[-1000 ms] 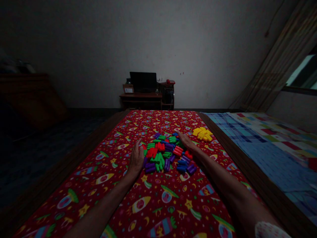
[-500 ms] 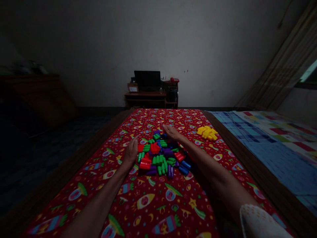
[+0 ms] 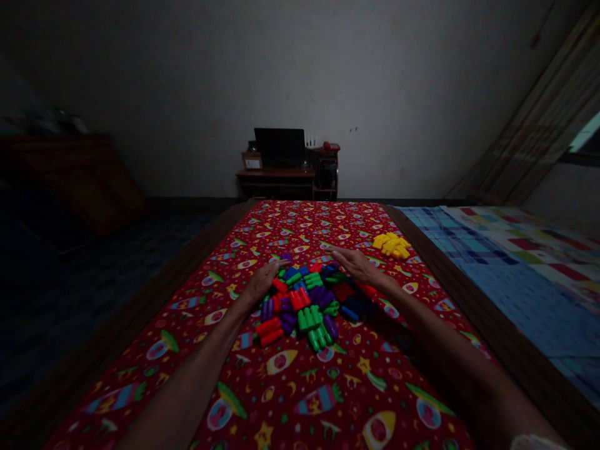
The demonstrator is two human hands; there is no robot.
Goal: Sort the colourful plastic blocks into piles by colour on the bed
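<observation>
A heap of plastic building blocks [image 3: 310, 317] in red, green, blue and purple lies on the red patterned cloth [image 3: 281, 400]. My left hand [image 3: 262, 281] rests along the left side of the heap, fingers stretched out and pointing away from me. At the far right side of the heap, my right hand [image 3: 355, 264] is held flat with its fingers extended. Neither hand grips a block. Beneath my right forearm, some dark blue and red blocks sit in shadow, partly hidden. A separate pile of yellow blocks [image 3: 392, 245] lies farther back to the right.
Dark brown borders flank the cloth. To the right lie a blue checked sheet [image 3: 497, 269] and a multicoloured one. A small desk [image 3: 276, 177] with a black monitor [image 3: 280, 147] stands against the far wall. A wooden cabinet [image 3: 70, 181] is at the left.
My left hand has moved forward and right along the heap, while my right hand has shifted right and slightly nearer. Several blocks have shifted, some toward me. The yellow pile stays put.
</observation>
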